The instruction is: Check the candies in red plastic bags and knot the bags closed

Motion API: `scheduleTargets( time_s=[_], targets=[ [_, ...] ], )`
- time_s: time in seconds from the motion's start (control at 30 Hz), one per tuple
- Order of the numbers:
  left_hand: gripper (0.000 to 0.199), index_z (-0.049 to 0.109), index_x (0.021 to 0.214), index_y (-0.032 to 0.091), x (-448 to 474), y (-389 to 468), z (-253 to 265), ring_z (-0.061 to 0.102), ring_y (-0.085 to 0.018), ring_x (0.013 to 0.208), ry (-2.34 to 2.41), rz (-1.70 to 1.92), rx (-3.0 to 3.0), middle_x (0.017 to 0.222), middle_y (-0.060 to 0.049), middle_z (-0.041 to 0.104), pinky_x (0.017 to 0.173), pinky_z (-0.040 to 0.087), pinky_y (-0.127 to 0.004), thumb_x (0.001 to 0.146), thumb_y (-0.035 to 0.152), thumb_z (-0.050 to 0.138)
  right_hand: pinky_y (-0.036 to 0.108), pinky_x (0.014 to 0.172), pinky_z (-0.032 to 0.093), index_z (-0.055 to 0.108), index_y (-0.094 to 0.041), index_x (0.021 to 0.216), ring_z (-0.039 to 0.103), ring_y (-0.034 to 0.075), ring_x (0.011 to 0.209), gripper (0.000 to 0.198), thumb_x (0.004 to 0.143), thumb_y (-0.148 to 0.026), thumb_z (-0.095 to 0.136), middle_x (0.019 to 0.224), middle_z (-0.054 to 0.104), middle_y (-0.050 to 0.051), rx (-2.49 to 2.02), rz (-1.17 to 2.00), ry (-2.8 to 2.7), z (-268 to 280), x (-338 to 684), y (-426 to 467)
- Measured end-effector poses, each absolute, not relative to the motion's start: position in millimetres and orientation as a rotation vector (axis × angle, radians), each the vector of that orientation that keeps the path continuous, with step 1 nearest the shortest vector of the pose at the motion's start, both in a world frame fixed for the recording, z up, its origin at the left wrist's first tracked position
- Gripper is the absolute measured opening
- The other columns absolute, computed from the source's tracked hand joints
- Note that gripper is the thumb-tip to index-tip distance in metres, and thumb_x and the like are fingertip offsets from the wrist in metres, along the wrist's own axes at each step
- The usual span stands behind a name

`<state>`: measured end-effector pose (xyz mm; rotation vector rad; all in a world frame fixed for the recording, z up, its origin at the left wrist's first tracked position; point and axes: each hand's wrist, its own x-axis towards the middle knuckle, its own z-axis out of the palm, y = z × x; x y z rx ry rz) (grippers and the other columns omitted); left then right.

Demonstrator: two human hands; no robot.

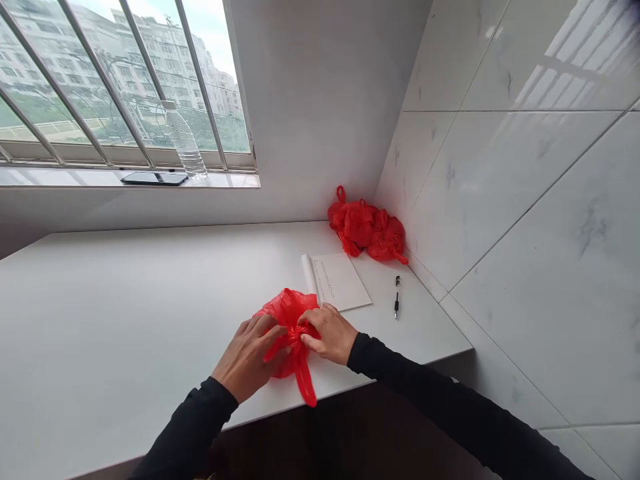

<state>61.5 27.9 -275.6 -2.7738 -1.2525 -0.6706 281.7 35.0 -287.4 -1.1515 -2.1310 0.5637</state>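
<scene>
A red plastic bag (287, 305) lies near the front edge of the white table, gathered at a knot in its middle. One loop of it hangs toward the table's edge. My left hand (253, 353) rests on the bag's left side with fingers curled at the knot. From the right, my right hand (333, 333) pinches the gathered plastic by the knot with thumb and index finger. What the bag contains, if anything, cannot be seen.
Behind the right hand lies an open notebook (345, 283) with writing. A pen (397, 307) and its cap (398, 281) are to its right. Several tied red bags (367, 227) fill the back corner. A water bottle (185, 143) and a phone (154, 179) occupy the windowsill.
</scene>
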Motion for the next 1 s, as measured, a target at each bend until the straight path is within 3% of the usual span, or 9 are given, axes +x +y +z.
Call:
scheduleTargets(
  time_s=[0.07,0.2,0.3,0.37,0.43,0.5,0.57,0.8,1.0],
  targets=[
    [0.023,0.069,0.087,0.026,54,28,-272,0.063,-0.023,0.093,-1.257,-0.658,-2.769,0.098,-0.005,0.068,0.087,0.049,-0.042,0.094,0.024,0.047,0.042,0.094,0.044,0.062,-0.020,0.091,0.061,0.020,0.079,0.007,0.085,-0.020,0.066,0.080,0.064,0.000,-1.196,0.570,-2.088,-287,292,29],
    [0.026,0.067,0.090,0.021,28,32,-254,0.061,-0.030,0.099,-1.540,-0.827,-2.512,0.108,-0.011,0.067,0.086,0.048,-0.047,0.096,0.033,0.044,0.032,0.067,0.046,0.056,-0.020,0.089,0.055,0.018,0.065,0.008,0.093,-0.023,0.051,0.071,0.058,-0.001,-1.360,0.581,-1.875,-282,330,16],
    [0.034,0.062,0.117,0.020,30,28,-240,0.057,-0.033,0.116,-1.667,-0.904,-2.448,0.125,-0.013,0.062,0.091,0.050,-0.049,0.095,0.040,0.045,0.038,0.081,0.047,0.057,-0.018,0.096,0.058,0.023,0.088,0.010,0.086,-0.019,0.055,0.091,0.063,0.006,-1.380,0.564,-1.791,-280,342,6],
    [0.047,0.051,0.137,0.024,46,21,-234,0.052,-0.030,0.126,-1.621,-0.859,-2.564,0.135,-0.010,0.058,0.098,0.049,-0.046,0.093,0.041,0.048,0.041,0.094,0.043,0.057,-0.020,0.113,0.054,0.025,0.107,0.032,0.081,-0.017,0.061,0.112,0.062,0.007,-1.306,0.583,-1.807,-278,336,0],
    [0.043,0.059,0.130,0.029,65,15,-230,0.057,-0.028,0.119,-1.550,-0.771,-2.692,0.126,-0.006,0.065,0.099,0.048,-0.045,0.089,0.041,0.054,0.039,0.095,0.043,0.059,-0.024,0.114,0.055,0.023,0.106,0.033,0.082,-0.019,0.064,0.110,0.064,0.003,-1.217,0.638,-1.834,-275,326,-4],
    [0.023,0.071,0.101,0.029,75,13,-228,0.062,-0.026,0.100,-1.533,-0.714,-2.752,0.099,-0.003,0.072,0.097,0.046,-0.046,0.089,0.039,0.054,0.036,0.087,0.045,0.062,-0.024,0.099,0.058,0.021,0.093,0.011,0.088,-0.024,0.061,0.094,0.066,0.000,-1.169,0.699,-1.813,-273,321,-5],
    [0.026,0.068,0.081,0.026,73,14,-225,0.062,-0.024,0.087,-1.603,-0.747,-2.722,0.082,-0.002,0.070,0.092,0.046,-0.045,0.092,0.038,0.048,0.034,0.077,0.046,0.059,-0.022,0.092,0.058,0.019,0.080,0.009,0.095,-0.030,0.055,0.084,0.063,0.000,-1.175,0.749,-1.716,-273,326,-5],
    [0.036,0.060,0.101,0.026,47,-9,-204,0.066,-0.023,0.096,-2.104,-1.197,-2.328,0.109,-0.003,0.068,0.062,0.051,-0.030,0.094,0.058,0.045,0.031,0.070,0.050,0.049,-0.022,0.103,0.059,0.018,0.080,0.026,0.103,-0.047,0.042,0.090,0.059,0.002,-1.161,0.917,-1.387,-271,353,-24],
    [0.050,0.053,0.130,0.031,76,-37,-206,0.056,-0.033,0.118,-1.715,-0.938,-2.516,0.130,-0.006,0.060,0.098,0.046,-0.052,0.087,0.056,0.057,0.028,0.070,0.048,0.055,-0.022,0.096,0.055,0.016,0.078,0.026,0.099,-0.048,0.055,0.088,0.057,0.000,-1.067,1.006,-1.358,-248,337,-46]
  ],
)
